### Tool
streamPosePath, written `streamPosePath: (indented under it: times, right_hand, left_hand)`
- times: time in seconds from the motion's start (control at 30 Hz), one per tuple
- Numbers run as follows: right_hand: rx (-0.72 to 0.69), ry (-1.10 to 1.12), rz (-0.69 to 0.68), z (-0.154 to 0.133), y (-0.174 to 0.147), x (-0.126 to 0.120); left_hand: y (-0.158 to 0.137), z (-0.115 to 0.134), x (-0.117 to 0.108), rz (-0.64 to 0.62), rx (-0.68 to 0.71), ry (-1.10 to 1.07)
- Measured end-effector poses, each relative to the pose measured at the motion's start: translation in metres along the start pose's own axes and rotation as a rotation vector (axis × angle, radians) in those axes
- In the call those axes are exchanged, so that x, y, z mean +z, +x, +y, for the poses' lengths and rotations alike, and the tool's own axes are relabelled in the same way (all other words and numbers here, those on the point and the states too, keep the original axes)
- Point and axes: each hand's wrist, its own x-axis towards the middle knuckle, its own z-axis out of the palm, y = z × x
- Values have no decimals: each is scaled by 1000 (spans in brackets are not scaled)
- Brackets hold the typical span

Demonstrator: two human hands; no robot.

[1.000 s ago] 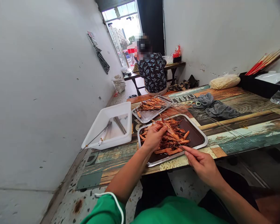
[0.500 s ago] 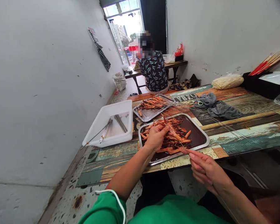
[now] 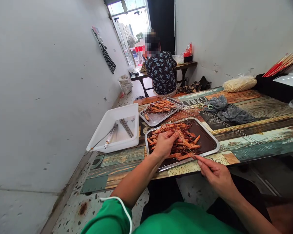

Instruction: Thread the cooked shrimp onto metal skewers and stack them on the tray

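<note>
My left hand (image 3: pixel 166 143) is closed round a reddish-brown poultry foot (image 3: pixel 184 140), held over the near metal tray (image 3: pixel 211 143). That tray holds a heap of similar sauced feet (image 3: pixel 158 138) in dark liquid. My right hand (image 3: pixel 216 172) is closed at the tray's near edge, pinching a thin metal skewer (image 3: pixel 191 151) that points toward the held foot. Whether its tip is inside the foot cannot be made out. Behind lies a second metal tray (image 3: pixel 154 122) with skewered feet (image 3: pixel 161 106), their skewers fanning out to the right.
A white plastic tub (image 3: pixel 102 122) with metal skewers (image 3: pixel 126 127) stands left. Grey cloths (image 3: pixel 235 113), loose skewers, a bag of pale sticks (image 3: pixel 239 84) and a black box (image 3: pixel 268 85) lie right. A person (image 3: pixel 162 71) sits facing away at a farther table.
My right hand has shifted slightly and its fingers have moved forward along the skewer toward the foot. My left hand keeps its hold on the foot.
</note>
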Motion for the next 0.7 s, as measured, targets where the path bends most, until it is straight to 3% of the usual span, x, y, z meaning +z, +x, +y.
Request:
streamPosePath:
  times: [0.17,0.3,0.47,0.57,0.7]
  right_hand:
    - [-46,-39,45,3,3,3]
    - [55,113,23,5,5,7]
    - [340,589,-224,1,9,4]
    - [418,766,-334,-3,9,1]
    - [364,621,-229,-3,3,0]
  left_hand:
    - [-1,2,1,-21,-49,-46]
    - [-1,3,1,-12,-65,-40]
    - [0,6,1,14,-113,-118]
    - [1,6,1,39,-137,-154]
    - [0,4,2,53,-86,-128]
